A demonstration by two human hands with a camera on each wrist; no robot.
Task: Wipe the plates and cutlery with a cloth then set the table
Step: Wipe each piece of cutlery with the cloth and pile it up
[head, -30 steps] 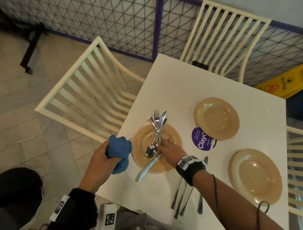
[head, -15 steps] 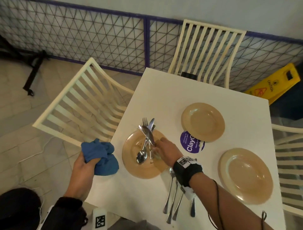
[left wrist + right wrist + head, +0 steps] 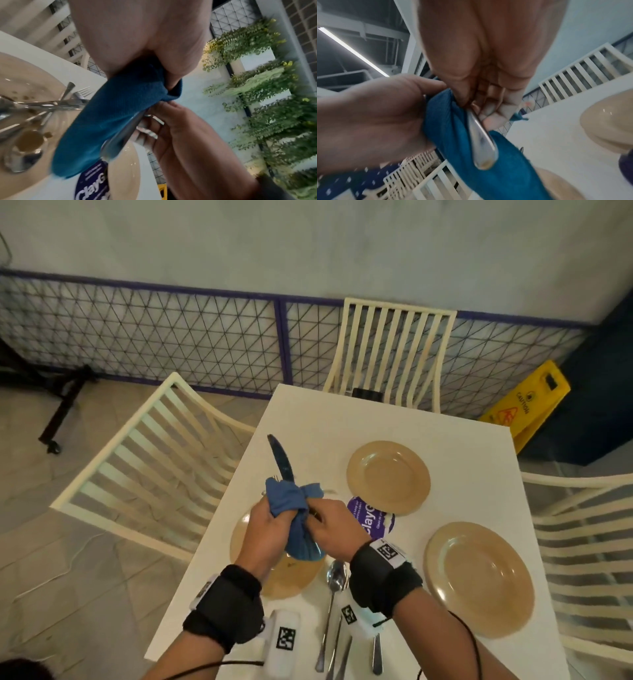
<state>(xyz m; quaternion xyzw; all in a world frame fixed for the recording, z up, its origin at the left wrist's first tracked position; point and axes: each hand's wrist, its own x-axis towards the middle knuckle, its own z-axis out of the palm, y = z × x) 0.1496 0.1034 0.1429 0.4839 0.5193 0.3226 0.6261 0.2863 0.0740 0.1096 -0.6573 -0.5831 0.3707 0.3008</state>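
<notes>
My left hand [image 3: 270, 522] grips a blue cloth [image 3: 291, 508] bunched round a table knife [image 3: 280, 460], whose blade sticks up out of the cloth. My right hand [image 3: 325, 520] pinches the knife's handle [image 3: 481, 142] just right of the cloth [image 3: 452, 121]. Both hands hover above a tan plate [image 3: 291, 580] at the table's left edge. That soiled plate [image 3: 20, 83] still carries a fork and other cutlery [image 3: 51, 104]. Two more tan plates [image 3: 388, 475] [image 3: 479, 577] lie to the right.
A spoon [image 3: 336, 575] and other cutlery lie on the white table [image 3: 308, 419] near its front edge, partly under my right wrist. A purple round sticker [image 3: 371, 517] sits between the plates. Cream slatted chairs [image 3: 147, 460] [image 3: 394, 350] stand left, behind and right. A yellow caution sign [image 3: 527, 405] stands on the floor.
My right hand lifted the knife off the plate. My left hand brought the cloth over from the table's left edge and wrapped it round the knife.
</notes>
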